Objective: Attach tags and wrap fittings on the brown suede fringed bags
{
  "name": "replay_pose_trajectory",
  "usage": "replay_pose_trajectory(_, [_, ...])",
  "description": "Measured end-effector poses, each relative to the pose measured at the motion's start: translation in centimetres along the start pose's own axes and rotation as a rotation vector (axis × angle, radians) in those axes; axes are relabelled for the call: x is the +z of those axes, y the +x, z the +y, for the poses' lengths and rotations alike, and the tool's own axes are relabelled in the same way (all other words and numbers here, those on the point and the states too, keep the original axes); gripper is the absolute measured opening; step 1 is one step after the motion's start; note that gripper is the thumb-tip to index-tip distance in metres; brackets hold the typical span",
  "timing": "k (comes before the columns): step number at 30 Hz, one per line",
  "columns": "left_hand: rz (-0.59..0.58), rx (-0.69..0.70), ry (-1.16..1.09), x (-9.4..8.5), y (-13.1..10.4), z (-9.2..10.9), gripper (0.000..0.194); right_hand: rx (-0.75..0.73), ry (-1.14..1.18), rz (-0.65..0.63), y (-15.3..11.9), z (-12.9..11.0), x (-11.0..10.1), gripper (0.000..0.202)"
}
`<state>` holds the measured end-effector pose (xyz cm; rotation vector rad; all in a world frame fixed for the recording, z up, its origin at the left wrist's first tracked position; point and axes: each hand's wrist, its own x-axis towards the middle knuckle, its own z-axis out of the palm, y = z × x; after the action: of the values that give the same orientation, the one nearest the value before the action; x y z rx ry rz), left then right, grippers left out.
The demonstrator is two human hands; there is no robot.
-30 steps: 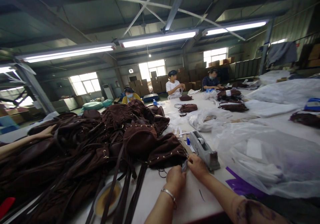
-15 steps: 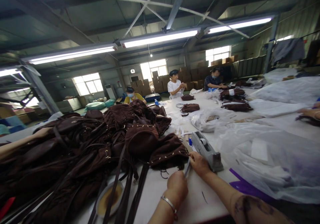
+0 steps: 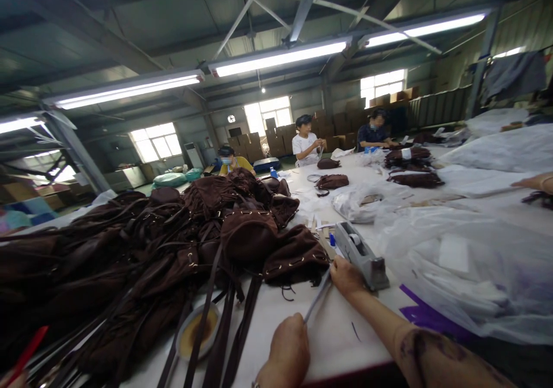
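A thin greyish strip (image 3: 318, 297) stretches between my two hands over the white table (image 3: 341, 342). Its lower end is in my left hand (image 3: 290, 345), whose fingers are closed round it. My right hand (image 3: 345, 275) pinches the upper end, just beside the grey tape dispenser (image 3: 360, 254). Left of my right hand, a dark brown drawstring bag (image 3: 296, 255) lies at the edge of a large heap of brown bags (image 3: 173, 238) with long straps hanging down.
A bowl of yellowish-brown stuff (image 3: 199, 333) sits under the straps. Clear plastic bags (image 3: 466, 272) cover the right side, with a purple strip (image 3: 432, 316) below. Three people sit or stand across the table. A red object (image 3: 32, 350) is held at lower left.
My left hand has moved down and left, away from my right hand, and more of the strip shows between them. The other person's arm over the heap at left is gone.
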<state>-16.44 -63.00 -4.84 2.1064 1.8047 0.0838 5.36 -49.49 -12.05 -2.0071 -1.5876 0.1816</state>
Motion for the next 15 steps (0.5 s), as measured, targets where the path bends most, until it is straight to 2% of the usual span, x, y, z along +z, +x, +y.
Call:
replay_pose_trajectory(8, [0.013,-0.034,-0.245,0.9,1.1,-0.7,0.029,-0.055,0.038,-0.003,0.2,0.4,-0.3,0.017])
replay_pose_trajectory(13, [0.034,-0.058,-0.246,1.3,1.4,-1.1,0.03,-0.244,0.104,0.053,-1.2,1.6,-1.8,0.024])
replay_pose_trajectory(15, [0.038,-0.055,-0.235,1.5,1.5,-1.1,0.03,-0.336,0.118,0.039,-2.3,2.1,-2.4,0.028])
